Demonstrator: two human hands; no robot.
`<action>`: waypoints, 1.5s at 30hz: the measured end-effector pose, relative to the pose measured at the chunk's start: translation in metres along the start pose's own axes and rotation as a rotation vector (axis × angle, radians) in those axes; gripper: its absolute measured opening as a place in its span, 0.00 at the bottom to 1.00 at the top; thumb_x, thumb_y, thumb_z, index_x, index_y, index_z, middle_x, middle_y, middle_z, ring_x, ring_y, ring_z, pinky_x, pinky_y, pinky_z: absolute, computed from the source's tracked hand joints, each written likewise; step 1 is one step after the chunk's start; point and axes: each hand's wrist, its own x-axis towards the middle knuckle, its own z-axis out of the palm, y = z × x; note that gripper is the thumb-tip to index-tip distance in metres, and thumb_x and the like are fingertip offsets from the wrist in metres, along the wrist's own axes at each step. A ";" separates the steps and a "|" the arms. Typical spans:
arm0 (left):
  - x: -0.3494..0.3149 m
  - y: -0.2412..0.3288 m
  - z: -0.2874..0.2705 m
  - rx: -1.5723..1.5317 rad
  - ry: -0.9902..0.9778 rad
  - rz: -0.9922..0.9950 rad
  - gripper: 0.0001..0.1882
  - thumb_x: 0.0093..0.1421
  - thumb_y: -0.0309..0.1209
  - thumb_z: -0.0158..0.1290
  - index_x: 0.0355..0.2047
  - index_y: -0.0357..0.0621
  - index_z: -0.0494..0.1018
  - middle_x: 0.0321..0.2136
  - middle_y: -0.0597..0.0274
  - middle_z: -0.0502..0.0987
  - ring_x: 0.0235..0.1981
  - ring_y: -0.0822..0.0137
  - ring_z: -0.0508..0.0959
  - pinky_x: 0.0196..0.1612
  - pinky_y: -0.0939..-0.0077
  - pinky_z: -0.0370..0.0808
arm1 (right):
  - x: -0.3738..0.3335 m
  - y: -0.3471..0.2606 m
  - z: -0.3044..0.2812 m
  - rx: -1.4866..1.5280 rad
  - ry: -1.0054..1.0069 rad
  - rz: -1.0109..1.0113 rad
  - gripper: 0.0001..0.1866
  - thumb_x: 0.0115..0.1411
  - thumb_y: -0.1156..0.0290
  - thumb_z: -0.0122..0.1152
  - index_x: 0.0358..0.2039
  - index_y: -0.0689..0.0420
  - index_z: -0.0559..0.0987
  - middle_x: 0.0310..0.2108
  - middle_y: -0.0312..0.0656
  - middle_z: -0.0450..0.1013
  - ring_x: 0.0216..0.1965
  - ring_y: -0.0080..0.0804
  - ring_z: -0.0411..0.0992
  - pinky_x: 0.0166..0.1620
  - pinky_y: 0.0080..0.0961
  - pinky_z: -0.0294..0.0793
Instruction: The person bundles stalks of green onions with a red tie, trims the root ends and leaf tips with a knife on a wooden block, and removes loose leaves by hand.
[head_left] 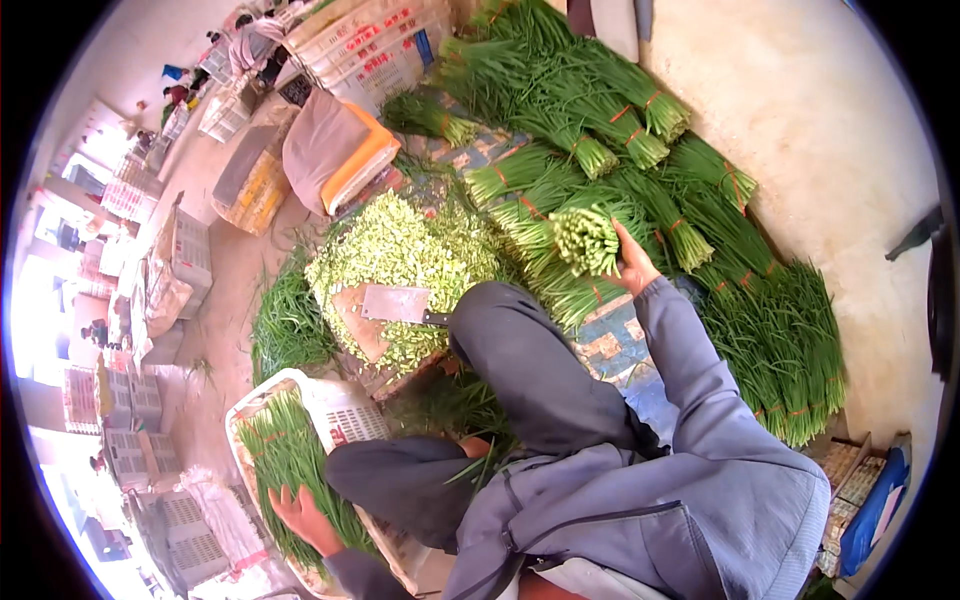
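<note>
My right hand [634, 262] grips a bundle of garlic chives [584, 240], its pale cut stem ends facing me. Under and around it lie more banded chive bundles [640, 135]. At the lower left my left hand [304, 518], fingers spread, rests on the chives [285, 450] lying in a white plastic crate [345, 408]. Between the two hands, a cleaver [395, 303] lies flat on a wooden chopping block [356, 325], its dark handle pointing toward my knee. Chopped pale stem ends [400, 240] are heaped over and beyond the block.
Loose green leaves [290, 325] lie left of the heap. A folded cushion [345, 150] and a yellowish sack bundle [255, 180] sit farther back. Stacked crates [180, 250] line the left side, with people in the distance. A pale wall [800, 130] stands to the right.
</note>
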 end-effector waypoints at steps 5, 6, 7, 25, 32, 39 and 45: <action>-0.017 0.083 0.102 -0.280 -0.566 0.311 0.51 0.48 0.25 0.65 0.70 0.38 0.51 0.65 0.43 0.61 0.64 0.52 0.66 0.64 0.59 0.67 | -0.103 0.050 0.138 0.237 -0.737 0.192 0.31 0.66 0.45 0.57 0.60 0.53 0.72 0.59 0.43 0.72 0.57 0.43 0.72 0.61 0.45 0.71; -0.017 0.103 0.124 -0.108 -0.661 0.567 0.58 0.42 0.30 0.71 0.70 0.38 0.50 0.67 0.45 0.59 0.68 0.52 0.61 0.66 0.55 0.63 | -0.135 0.071 0.169 0.181 -0.611 0.106 0.32 0.67 0.44 0.53 0.63 0.53 0.70 0.62 0.45 0.69 0.61 0.44 0.68 0.65 0.46 0.66; -0.032 0.140 0.152 -0.102 -0.688 0.824 0.62 0.38 0.33 0.74 0.71 0.38 0.49 0.68 0.46 0.56 0.69 0.54 0.58 0.68 0.57 0.60 | -0.173 0.080 0.200 0.149 -0.663 0.043 0.33 0.67 0.44 0.52 0.65 0.53 0.68 0.64 0.45 0.67 0.62 0.44 0.66 0.66 0.46 0.64; -0.003 0.169 0.131 -0.025 -0.508 0.742 0.63 0.36 0.28 0.74 0.69 0.36 0.47 0.53 0.47 0.73 0.52 0.57 0.77 0.58 0.62 0.72 | -0.078 0.193 0.301 -1.528 -0.974 0.209 0.25 0.71 0.50 0.43 0.37 0.58 0.81 0.17 0.32 0.72 0.15 0.19 0.65 0.17 0.19 0.64; 0.063 0.089 0.184 0.228 -0.509 0.456 0.57 0.37 0.29 0.72 0.66 0.36 0.52 0.52 0.46 0.76 0.53 0.53 0.78 0.58 0.64 0.72 | 0.042 0.231 0.183 -2.359 -0.820 -0.658 0.17 0.61 0.61 0.58 0.40 0.63 0.76 0.34 0.56 0.78 0.35 0.48 0.80 0.36 0.44 0.79; 0.105 0.006 0.223 0.381 -0.725 0.373 0.60 0.34 0.33 0.74 0.67 0.41 0.53 0.53 0.47 0.76 0.55 0.51 0.76 0.58 0.64 0.72 | 0.019 0.236 0.194 -2.222 -0.679 -0.396 0.21 0.59 0.74 0.48 0.52 0.69 0.62 0.30 0.61 0.75 0.30 0.59 0.77 0.34 0.48 0.78; 0.093 -0.001 0.277 0.623 -0.791 0.298 0.67 0.34 0.38 0.76 0.70 0.42 0.47 0.59 0.42 0.69 0.60 0.45 0.70 0.63 0.53 0.66 | -0.009 0.149 0.190 -1.685 -0.630 -0.488 0.30 0.67 0.61 0.58 0.64 0.57 0.61 0.26 0.51 0.75 0.24 0.48 0.75 0.31 0.39 0.74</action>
